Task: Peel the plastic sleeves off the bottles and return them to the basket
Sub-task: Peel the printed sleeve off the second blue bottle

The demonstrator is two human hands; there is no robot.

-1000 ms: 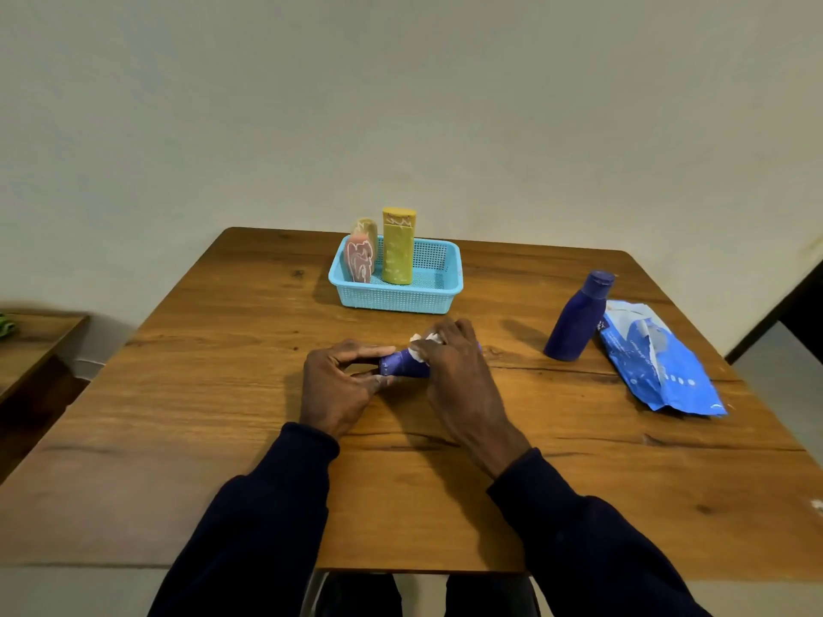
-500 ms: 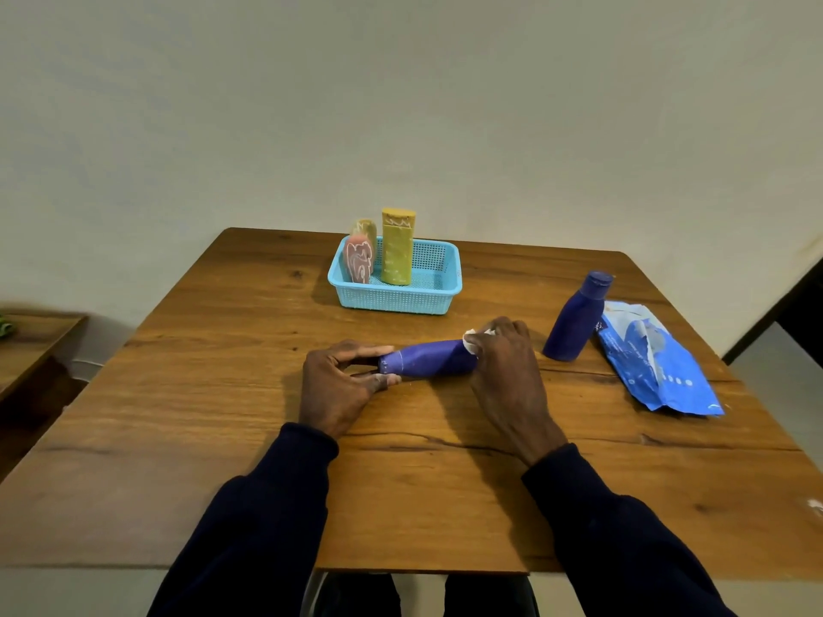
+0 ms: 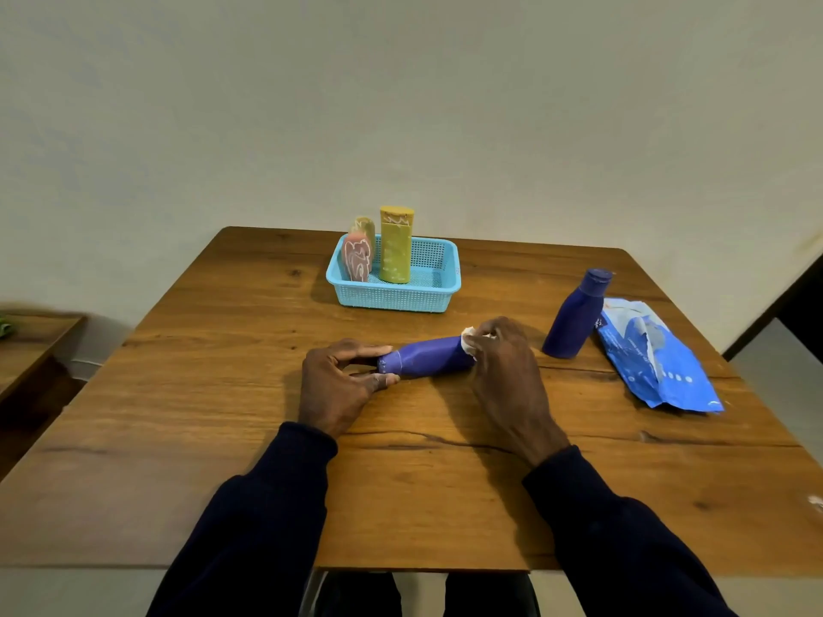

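Observation:
A dark blue bottle [image 3: 427,358] lies on its side in the middle of the wooden table [image 3: 222,416]. My left hand [image 3: 338,385] pinches its cap end between thumb and fingers. My right hand [image 3: 507,371] grips a bunched white-backed plastic sleeve [image 3: 468,342] at the bottle's other end. A light blue basket [image 3: 396,296] stands behind, holding a yellow bottle [image 3: 395,244], a pink bottle [image 3: 356,258] and a third one partly hidden behind the pink. Another blue bottle [image 3: 574,316] stands upright to the right.
A crumpled blue plastic sleeve [image 3: 654,358] lies beside the standing blue bottle near the table's right edge. A lower wooden surface [image 3: 26,349] sits off to the left. A plain wall rises behind the table.
My right hand has slid rightward along the bottle with the sleeve, baring most of the blue body. The left hand has stayed at the cap end.

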